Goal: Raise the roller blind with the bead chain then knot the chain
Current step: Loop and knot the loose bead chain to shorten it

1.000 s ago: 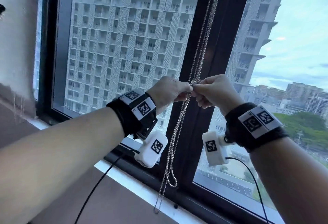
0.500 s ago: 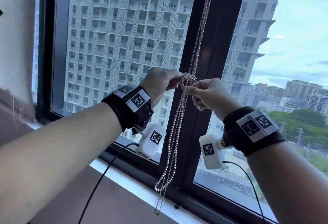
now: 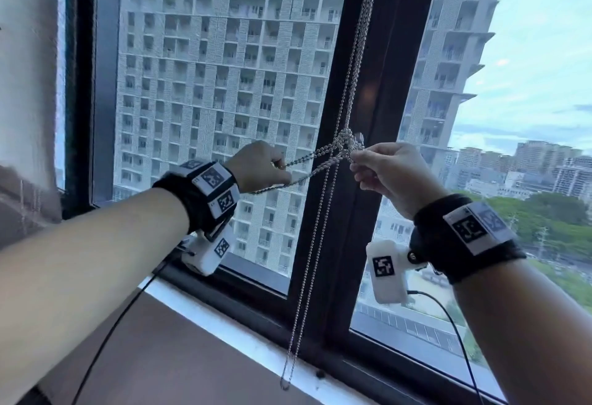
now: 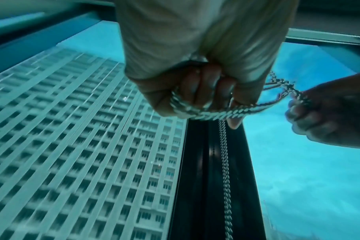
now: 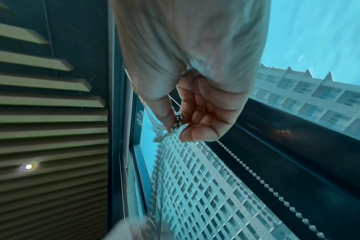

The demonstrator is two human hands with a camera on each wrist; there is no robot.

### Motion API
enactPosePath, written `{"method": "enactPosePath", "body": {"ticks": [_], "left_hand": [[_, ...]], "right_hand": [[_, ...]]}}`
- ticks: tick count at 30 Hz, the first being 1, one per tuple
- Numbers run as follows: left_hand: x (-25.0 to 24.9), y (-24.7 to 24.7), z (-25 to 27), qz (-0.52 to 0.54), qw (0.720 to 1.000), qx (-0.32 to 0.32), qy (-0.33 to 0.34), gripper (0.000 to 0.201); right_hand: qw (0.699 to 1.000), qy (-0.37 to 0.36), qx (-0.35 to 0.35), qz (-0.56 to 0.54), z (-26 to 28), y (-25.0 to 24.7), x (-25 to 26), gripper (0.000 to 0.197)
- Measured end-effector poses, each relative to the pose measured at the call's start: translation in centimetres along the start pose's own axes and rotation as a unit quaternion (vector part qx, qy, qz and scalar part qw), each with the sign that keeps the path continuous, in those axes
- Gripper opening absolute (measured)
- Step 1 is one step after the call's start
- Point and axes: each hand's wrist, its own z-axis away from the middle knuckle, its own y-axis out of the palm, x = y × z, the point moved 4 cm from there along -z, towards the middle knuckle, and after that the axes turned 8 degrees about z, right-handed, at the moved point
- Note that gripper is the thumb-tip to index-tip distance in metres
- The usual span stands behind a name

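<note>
Bead chain (image 3: 323,234) knot (image 3: 346,143) between my fists | left hand (image 3: 259,166) clenches strands pulled leftward | right hand (image 3: 389,174) pinches the knot against window frame (image 3: 378,90)

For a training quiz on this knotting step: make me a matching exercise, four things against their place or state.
Things:
1. left hand
2. right hand
3. knot
4. chain's bottom loop

Places or states:
A. hangs down at the white sill
B. fingers curled round strands pulled out to the left
C. sits in front of the dark window post
D. pinches the bead chain right beside the knot

Pairs: 1-B, 2-D, 3-C, 4-A
</note>
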Motion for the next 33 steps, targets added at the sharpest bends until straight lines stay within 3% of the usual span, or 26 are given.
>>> {"method": "enactPosePath", "body": {"ticks": [6, 11, 13, 16, 20, 23, 25, 28, 30, 33], "left_hand": [[5.8, 2.9, 1.3, -0.036, 0.992, 0.066, -0.100, 0.029], [4.4, 5.3, 1.5, 0.141, 0.983, 0.094, -0.076, 0.020], [2.6, 5.9, 1.4, 0.255, 0.959, 0.092, -0.078, 0.019], [-0.1, 6.4, 1.1, 0.421, 0.898, 0.098, -0.087, 0.026], [-2.6, 6.5, 0.6, 0.514, 0.853, 0.067, -0.057, 0.033], [-2.4, 6.6, 0.7, 0.516, 0.855, 0.013, -0.046, 0.030], [-2.2, 6.9, 0.9, 0.512, 0.858, 0.015, -0.041, 0.027], [-2.4, 7.5, 1.7, 0.487, 0.872, 0.036, -0.038, 0.025], [-2.5, 8.4, 2.5, 0.473, 0.879, 0.049, -0.040, 0.024], [-2.3, 9.6, 3.3, 0.500, 0.863, 0.053, -0.048, 0.023]], "right_hand": [[0.997, 0.023, -0.016, -0.075, -0.2, -0.5, -1.1, 0.012], [0.999, 0.019, -0.012, -0.049, -0.1, 0.9, -1.6, 0.010], [0.999, 0.010, -0.020, -0.041, -0.1, 1.6, -1.6, 0.014], [0.999, 0.003, -0.040, -0.015, -0.3, 2.2, -1.5, 0.017], [0.998, -0.013, -0.057, 0.014, -0.4, 2.2, -1.2, 0.018], [0.998, -0.030, -0.045, 0.034, -0.3, 2.2, -0.8, 0.015], [0.998, -0.032, -0.015, 0.050, -0.2, 2.3, -0.3, 0.012], [0.999, -0.029, 0.018, 0.040, 0.0, 2.2, 0.6, 0.025], [0.998, -0.049, 0.004, 0.033, 0.0, 2.1, 1.3, 0.022], [0.995, -0.077, -0.029, 0.059, -0.2, 2.0, 1.9, 0.021]]}}
